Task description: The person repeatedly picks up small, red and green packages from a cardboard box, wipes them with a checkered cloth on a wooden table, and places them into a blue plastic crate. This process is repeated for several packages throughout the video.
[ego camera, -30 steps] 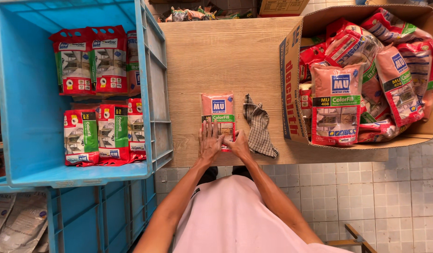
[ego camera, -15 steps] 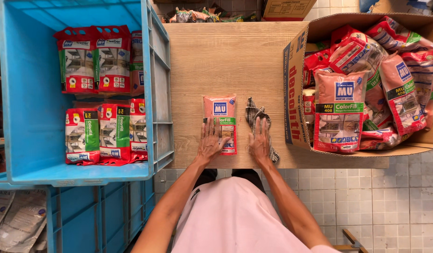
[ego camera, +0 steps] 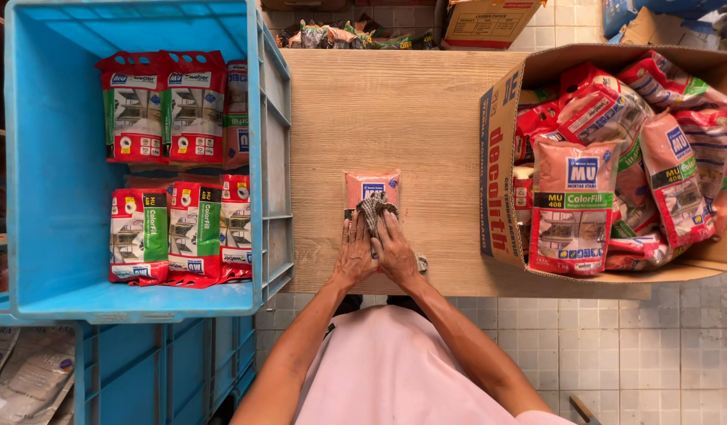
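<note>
A pink plastic pouch with a blue square label (ego camera: 371,189) lies flat on the light wooden table (ego camera: 426,118), near the front edge and right in front of the person. Its long side runs away from the person, so the top end points to the far side of the table and the bottom end is under the hands. A small grey checked cloth (ego camera: 373,211) sits on the lower part of the pouch. The right hand (ego camera: 396,252) is pressed down on the cloth with the fingers mostly flat and only a little bent, so it pushes on the cloth more than it grips it. The left hand (ego camera: 353,253) lies flat and open just beside it, touching the lower left part of the pouch and holding nothing. Both hands are about the same way from the pouch, and most of the pouch lies just past the fingertips. To the left stands a big blue plastic crate (ego camera: 57,236) with 2 rows of red and green pouches (ego camera: 171,232) in it. To the right is a brown cardboard box (ego camera: 501,197) full of more pink pouches (ego camera: 576,205).
</note>
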